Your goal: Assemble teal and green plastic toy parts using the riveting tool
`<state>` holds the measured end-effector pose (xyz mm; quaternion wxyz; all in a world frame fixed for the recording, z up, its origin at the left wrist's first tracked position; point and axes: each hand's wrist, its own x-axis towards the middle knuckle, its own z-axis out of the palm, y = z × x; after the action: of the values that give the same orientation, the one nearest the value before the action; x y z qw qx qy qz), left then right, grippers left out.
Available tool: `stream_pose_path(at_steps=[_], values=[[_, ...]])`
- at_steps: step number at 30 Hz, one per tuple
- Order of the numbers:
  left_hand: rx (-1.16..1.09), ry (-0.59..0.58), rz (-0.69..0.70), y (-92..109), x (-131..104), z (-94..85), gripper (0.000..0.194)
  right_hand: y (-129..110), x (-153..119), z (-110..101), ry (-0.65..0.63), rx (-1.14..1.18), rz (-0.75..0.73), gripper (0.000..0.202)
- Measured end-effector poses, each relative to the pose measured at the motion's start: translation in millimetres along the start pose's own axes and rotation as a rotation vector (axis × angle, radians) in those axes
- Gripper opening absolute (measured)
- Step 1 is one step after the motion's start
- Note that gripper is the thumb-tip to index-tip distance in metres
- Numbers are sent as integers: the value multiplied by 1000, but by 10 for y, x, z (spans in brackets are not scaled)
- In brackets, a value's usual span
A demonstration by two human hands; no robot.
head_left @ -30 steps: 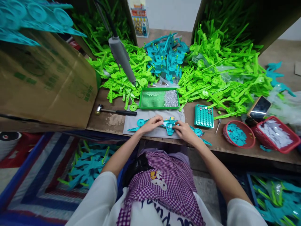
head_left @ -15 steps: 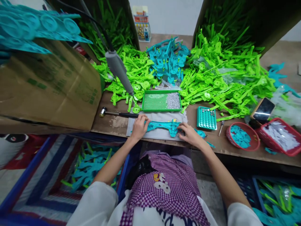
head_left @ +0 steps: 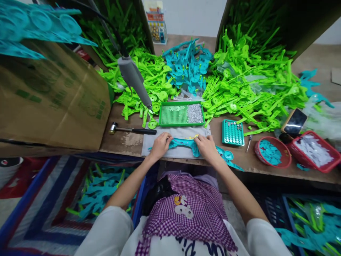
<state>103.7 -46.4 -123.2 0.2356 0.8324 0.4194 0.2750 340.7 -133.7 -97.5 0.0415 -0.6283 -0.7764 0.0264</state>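
Observation:
A long teal plastic part point(head_left: 182, 142) lies across a grey cloth point(head_left: 150, 144) at the table's front edge. My left hand point(head_left: 161, 145) pinches its left arm between thumb and fingers. Over its wider right portion, my right hand point(head_left: 207, 146) is closed on the part and covers some of it. A small yellow piece point(head_left: 192, 137) shows just behind the part. To the right of my right hand lies another teal piece with a round disc point(head_left: 228, 155). Beyond my left hand rests a hammer point(head_left: 141, 131) with a black handle.
A green perforated tray point(head_left: 173, 124) holds small silver pieces. Above it hangs a grey electric screwdriver point(head_left: 134, 80). Green parts point(head_left: 247, 92) and teal parts point(head_left: 186, 65) are heaped behind. Rightward are a teal tray point(head_left: 232, 142), a small screwdriver point(head_left: 249, 143) and red baskets point(head_left: 287, 161).
My right hand has shifted slightly left and up, and now covers more of the teal part. The part looks tilted. The whole view has moved a little.

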Motion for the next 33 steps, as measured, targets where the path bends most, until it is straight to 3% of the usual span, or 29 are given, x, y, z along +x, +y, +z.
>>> stream_pose_path(at_steps=[2, 5, 9, 12, 16, 20, 25, 29, 33], values=[[-19, 15, -32, -3, -12, -8, 19, 19, 34, -12, 17, -2, 26, 27], [-103, 49, -131, -49, -22, -25, 19, 70, -187, -74, 147, 97, 28, 28], [-519, 154, -426, -162, 49, -50, 25, 208, -683, -104, 386, 257, 244, 27], [-840, 355, -583, -227, 133, -96, 30, 289, -927, 8, 355, 257, 320, 33], [-966, 522, -621, -266, 133, -221, 30, 314, -1034, 196, 269, 242, 289, 40], [-1031, 449, -683, -296, 1, -354, 28, 352, -1057, 228, 313, 196, 314, 26], [-1008, 345, -689, -284, -109, -391, 31, 330, -980, 79, 323, 129, 290, 26], [-1066, 280, -649, -221, -77, -444, 26, 253, -656, 52, 332, 179, 275, 28], [-1316, 333, -711, -300, -54, -712, 6, 263, -339, 196, 250, 219, 321, 31]])
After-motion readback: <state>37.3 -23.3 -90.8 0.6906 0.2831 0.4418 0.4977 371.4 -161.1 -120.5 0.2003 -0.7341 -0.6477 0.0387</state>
